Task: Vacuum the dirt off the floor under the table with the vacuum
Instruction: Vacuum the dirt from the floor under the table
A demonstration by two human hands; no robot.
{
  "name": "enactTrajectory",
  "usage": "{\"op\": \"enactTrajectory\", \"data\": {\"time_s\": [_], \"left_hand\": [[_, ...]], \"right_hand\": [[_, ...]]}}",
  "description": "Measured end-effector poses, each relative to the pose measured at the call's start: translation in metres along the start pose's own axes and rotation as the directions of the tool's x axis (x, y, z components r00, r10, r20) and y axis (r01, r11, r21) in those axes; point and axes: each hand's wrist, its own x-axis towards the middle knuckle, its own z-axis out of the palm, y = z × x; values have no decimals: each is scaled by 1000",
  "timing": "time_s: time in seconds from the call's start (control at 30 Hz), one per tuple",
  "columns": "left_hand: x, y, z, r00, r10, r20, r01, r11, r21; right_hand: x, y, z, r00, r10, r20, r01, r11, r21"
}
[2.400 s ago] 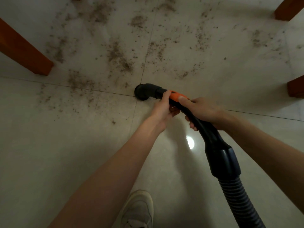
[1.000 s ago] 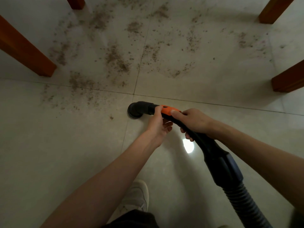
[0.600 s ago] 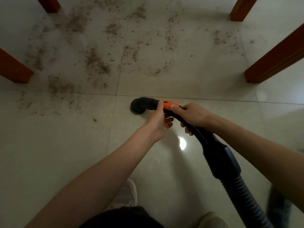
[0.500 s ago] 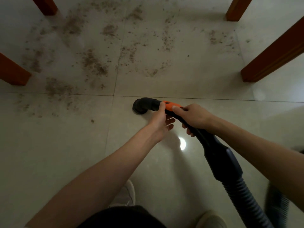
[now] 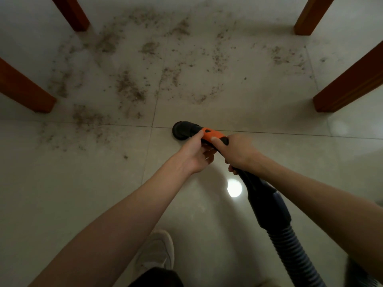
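- Floor (image 5: 62, 204): pale glossy tiles are shown, crossed by thin grout lines; one round light reflection (image 5: 234, 187) is seen on the tile beside the vacuum handle.
- Table legs: four reddish-brown wooden legs are counted, two on the left (image 5: 24, 90) (image 5: 71, 13) and two on the right (image 5: 352, 83) (image 5: 310, 15), standing on the tiles around the soiled area.
- Dirt (image 5: 130, 90): brown crumbs and dust are scattered in several patches between the four legs; the densest patches lie left of centre, with thinner specks toward the right.
- Vacuum (image 5: 267, 206): one unit is seen, made up of a ribbed dark hose (image 5: 294, 255), a dark handle tube, one orange section (image 5: 211, 134) and one round black nozzle (image 5: 183, 130). The nozzle is set against the floor at a grout line, just short of the dirt. No writing or brand can be read.
- Left hand (image 5: 195, 155): the orange section is gripped from below, thumb on top, just behind the nozzle.
- Right hand (image 5: 238, 152): the tube is gripped with curled fingers, thumb laid on the orange section.
- Shoe (image 5: 157, 251): one pale shoe is seen on the floor at the lower edge.
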Motion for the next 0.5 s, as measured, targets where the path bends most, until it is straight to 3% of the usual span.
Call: {"op": "enactTrajectory", "data": {"time_s": [0.3,0.5], "left_hand": [[-24,20,-65,999,12,-48,-13,1000,-18],[-22,32,-80,995,103,-16,-104,981,-165]], "right_hand": [[4,-38,31,996,-77,55,75,997,37],[4,-51,37,994,-113,-6,113,993,36]]}}
